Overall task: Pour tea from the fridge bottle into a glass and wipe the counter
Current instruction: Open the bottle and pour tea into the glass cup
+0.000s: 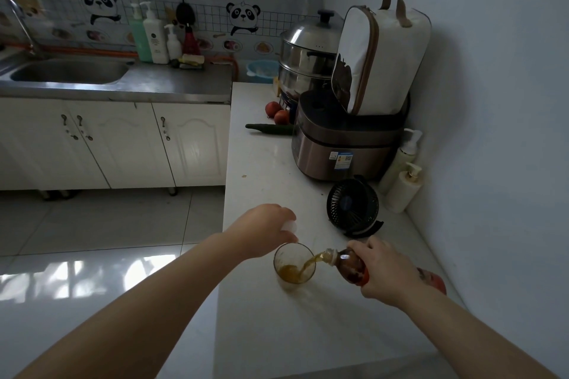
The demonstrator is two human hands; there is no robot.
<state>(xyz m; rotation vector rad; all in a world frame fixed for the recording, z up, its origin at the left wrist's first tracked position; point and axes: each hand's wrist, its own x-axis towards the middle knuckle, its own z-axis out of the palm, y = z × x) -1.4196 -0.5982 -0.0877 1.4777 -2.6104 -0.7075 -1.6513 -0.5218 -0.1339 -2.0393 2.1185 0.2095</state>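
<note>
A clear glass [294, 263] stands on the white counter [261, 169], with a little amber tea at its bottom. My right hand [383, 271] grips the tea bottle [351, 264] and tilts it left, its open mouth over the rim. A stream of tea runs from the bottle into the glass. My left hand [264, 229] hovers just behind the glass, fingers closed on a small white object [290, 225], apparently the bottle cap. The bottle's red lower end [432, 281] shows past my right wrist.
A small black fan [352, 206] sits behind the bottle. Two cream pump bottles [403, 175] stand by the right wall. Further back are a rice cooker [345, 144], a steamer pot [308, 58], a white bag [381, 55], two tomatoes [277, 112] and a cucumber [271, 128]. The sink [70, 71] is at left.
</note>
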